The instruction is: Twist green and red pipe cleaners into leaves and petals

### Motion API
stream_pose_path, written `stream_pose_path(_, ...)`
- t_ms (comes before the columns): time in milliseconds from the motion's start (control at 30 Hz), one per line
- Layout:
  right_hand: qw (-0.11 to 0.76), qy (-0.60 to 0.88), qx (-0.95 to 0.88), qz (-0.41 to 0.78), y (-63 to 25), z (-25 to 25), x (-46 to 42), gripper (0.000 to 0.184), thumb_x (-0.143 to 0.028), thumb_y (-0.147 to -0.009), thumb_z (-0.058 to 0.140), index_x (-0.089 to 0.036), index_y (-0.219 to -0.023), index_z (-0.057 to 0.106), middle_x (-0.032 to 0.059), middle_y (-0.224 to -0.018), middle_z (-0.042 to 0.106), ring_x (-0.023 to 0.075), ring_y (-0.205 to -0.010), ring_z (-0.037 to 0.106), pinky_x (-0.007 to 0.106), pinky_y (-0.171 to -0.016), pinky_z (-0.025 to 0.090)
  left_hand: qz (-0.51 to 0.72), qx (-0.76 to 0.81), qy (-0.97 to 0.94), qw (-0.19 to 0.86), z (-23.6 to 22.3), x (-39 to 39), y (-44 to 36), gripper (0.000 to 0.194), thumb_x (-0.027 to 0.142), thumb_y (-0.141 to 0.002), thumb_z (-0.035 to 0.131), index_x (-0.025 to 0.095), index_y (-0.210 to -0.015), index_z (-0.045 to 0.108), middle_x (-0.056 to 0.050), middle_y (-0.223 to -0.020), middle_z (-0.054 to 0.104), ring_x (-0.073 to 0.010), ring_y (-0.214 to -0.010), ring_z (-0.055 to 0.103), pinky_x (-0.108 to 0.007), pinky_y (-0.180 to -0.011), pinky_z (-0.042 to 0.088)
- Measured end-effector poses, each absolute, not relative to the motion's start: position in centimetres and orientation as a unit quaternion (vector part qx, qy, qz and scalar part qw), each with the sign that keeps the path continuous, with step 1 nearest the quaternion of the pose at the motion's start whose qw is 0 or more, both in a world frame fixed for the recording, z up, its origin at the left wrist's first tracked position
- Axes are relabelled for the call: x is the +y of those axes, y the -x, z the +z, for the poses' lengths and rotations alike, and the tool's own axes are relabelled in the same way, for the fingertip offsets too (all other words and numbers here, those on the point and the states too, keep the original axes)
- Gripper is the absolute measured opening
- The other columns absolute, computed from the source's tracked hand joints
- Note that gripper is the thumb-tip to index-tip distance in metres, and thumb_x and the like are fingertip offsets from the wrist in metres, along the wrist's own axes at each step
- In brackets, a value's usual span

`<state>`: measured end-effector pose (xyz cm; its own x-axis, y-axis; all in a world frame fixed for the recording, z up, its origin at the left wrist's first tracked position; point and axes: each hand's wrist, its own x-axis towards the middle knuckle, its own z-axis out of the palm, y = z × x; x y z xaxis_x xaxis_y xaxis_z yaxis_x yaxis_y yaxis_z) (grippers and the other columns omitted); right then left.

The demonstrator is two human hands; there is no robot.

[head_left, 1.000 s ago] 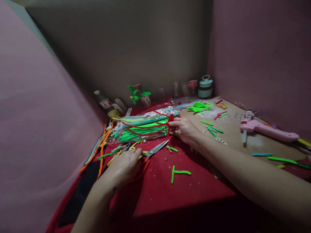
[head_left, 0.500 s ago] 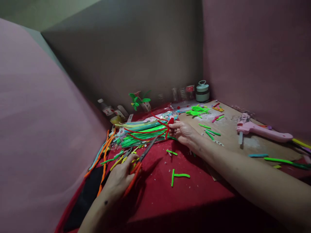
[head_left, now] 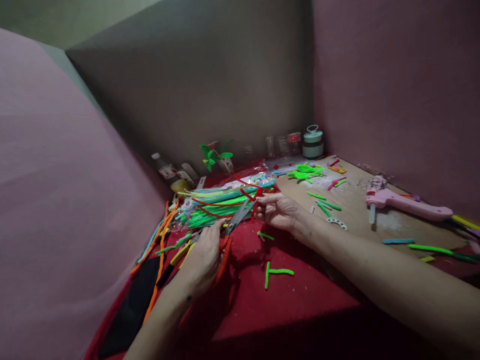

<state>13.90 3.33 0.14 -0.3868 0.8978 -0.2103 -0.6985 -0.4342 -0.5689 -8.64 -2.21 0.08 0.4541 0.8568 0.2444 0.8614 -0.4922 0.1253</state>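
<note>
My left hand [head_left: 204,257] is closed around the orange handles of a pair of scissors [head_left: 236,220]. Its blades are spread and reach up to the red pipe cleaner piece [head_left: 258,193] by my right fingers; whether they touch it I cannot tell. My right hand [head_left: 279,211] pinches that red piece, which is bent, with ends sticking out. Long red strands [head_left: 217,204] run leftward over a clear bag of green pipe cleaners [head_left: 210,215]. Below the hands, green offcuts [head_left: 280,271] lie on the red cloth [head_left: 255,305].
A pink hot glue gun [head_left: 408,202] lies on the brown board [head_left: 360,230] at the right, among pipe cleaner scraps. At the back stand a pipe cleaner flower [head_left: 215,155], bottles [head_left: 165,167] and a mint jar [head_left: 312,143]. Yellow-handled pliers [head_left: 180,253] lie beside my left hand.
My left hand has moved up and right, bringing the scissors to the red piece, and the blades have opened. My right hand has lowered slightly and tilted the red piece.
</note>
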Motion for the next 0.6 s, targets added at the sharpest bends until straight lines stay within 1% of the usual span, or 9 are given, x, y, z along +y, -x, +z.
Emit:
stream_pose_path(167,0.467,0.209,-0.201,0.835,-13.5,0.0,3.0,0.016,0.001,-0.060,0.049,-0.015,-0.061,0.050,-0.0001,-0.056,0.053,0.0070,-0.049,0.044,0.020,-0.052,0.039,-0.116,-0.490,0.864,0.006,0.9,-2.0,7.5,0.050,0.007,-0.079,0.033,0.008,-0.129,0.037,-0.018,-0.118,0.052,-0.0243,-0.108,0.049,-0.041,-0.093,0.041)
stream_pose_path(233,0.459,0.206,-0.192,0.843,-13.5,0.0,2.9,0.018,0.003,-0.059,0.048,-0.015,-0.061,0.049,-0.0014,-0.054,0.051,0.0058,-0.046,0.042,0.019,-0.050,0.038,-0.105,-0.492,0.864,-0.006,1.3,-2.1,7.2,0.050,0.008,-0.080,0.032,0.008,-0.129,0.038,-0.018,-0.119,0.052,-0.0244,-0.109,0.049,-0.041,-0.093,0.040)
stream_pose_path(333,0.443,0.205,-0.186,0.853,-13.6,0.3,2.6,0.018,0.003,-0.060,0.046,-0.015,-0.057,0.046,-0.0032,-0.048,0.046,0.0045,-0.040,0.037,0.018,-0.047,0.035,-0.092,-0.492,0.866,-0.017,1.9,-2.1,6.9,0.049,0.010,-0.082,0.032,0.010,-0.130,0.037,-0.018,-0.123,0.051,-0.0248,-0.113,0.048,-0.041,-0.095,0.040)
stream_pose_path(433,0.433,0.203,-0.195,0.856,-13.7,0.6,2.2,0.018,0.003,-0.060,0.046,-0.015,-0.056,0.046,-0.0037,-0.045,0.045,0.0046,-0.039,0.037,0.019,-0.046,0.034,-0.076,-0.486,0.870,-0.023,2.3,-2.2,6.5,0.050,0.012,-0.083,0.032,0.014,-0.133,0.035,-0.017,-0.129,0.049,-0.0249,-0.116,0.049,-0.041,-0.095,0.040)
stream_pose_path(500,0.433,0.208,-0.201,0.854,-13.6,0.8,2.0,0.018,0.003,-0.059,0.046,-0.015,-0.056,0.046,-0.0034,-0.046,0.047,0.0047,-0.039,0.037,0.019,-0.046,0.033,-0.059,-0.490,0.869,-0.019,2.4,-2.2,6.3,0.051,0.011,-0.084,0.030,0.014,-0.135,0.032,-0.018,-0.130,0.048,-0.0249,-0.114,0.051,-0.039,-0.093,0.042)
stream_pose_path(600,0.438,0.214,-0.198,0.850,-13.6,0.8,2.0,0.019,0.004,-0.059,0.044,-0.014,-0.055,0.046,-0.0036,-0.046,0.048,0.0041,-0.038,0.036,0.019,-0.045,0.032,-0.039,-0.494,0.868,0.012,2.3,-2.0,6.0,0.053,0.009,-0.083,0.028,0.012,-0.136,0.030,-0.019,-0.127,0.050,-0.0251,-0.107,0.056,-0.039,-0.088,0.045)
